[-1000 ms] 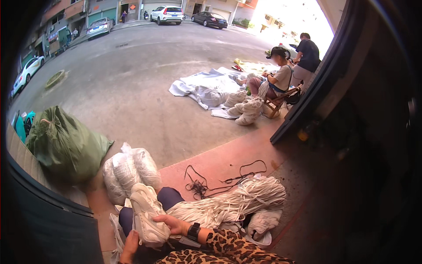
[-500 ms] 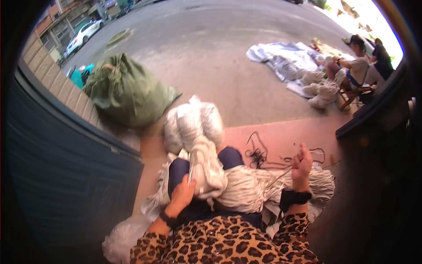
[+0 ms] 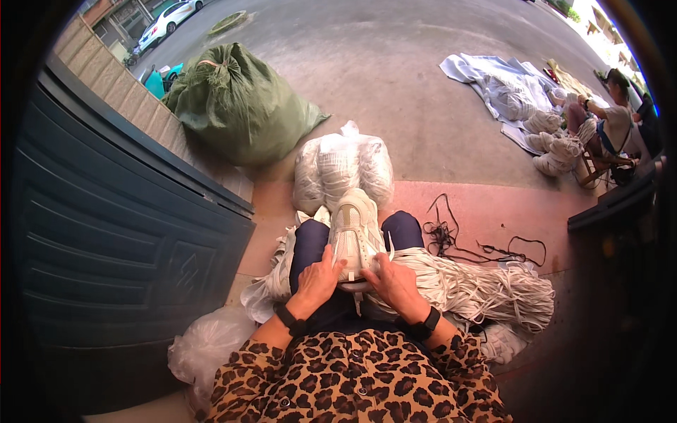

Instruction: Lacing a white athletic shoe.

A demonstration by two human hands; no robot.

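A cream-white sneaker (image 3: 355, 227) rests on my lap between my knees, its toe pointing away from me. My left hand (image 3: 319, 280) is closed on its left side near the heel end. On the opposite side my right hand (image 3: 396, 282) grips the shoe's edge by the opening, thumb and fingers bent in. A pale lace (image 3: 391, 244) stands up beside the right fingers; whether they pinch it too is hard to see. Across my right thigh and beyond lies a thick bundle of off-white laces (image 3: 486, 289).
Clear plastic bags of pale bundles (image 3: 343, 169) stand ahead of my knees. A big green sack (image 3: 243, 106) is at the far left, by a dark door (image 3: 127, 240). Black cords (image 3: 451, 236) lie on the red floor. A person (image 3: 612, 116) sits at the far right near white cloths (image 3: 486, 74).
My right hand has come from out at the right, where it held up a strand, back to the sneaker. The shoe now sits straighter, with both hands on it. The view has shifted.
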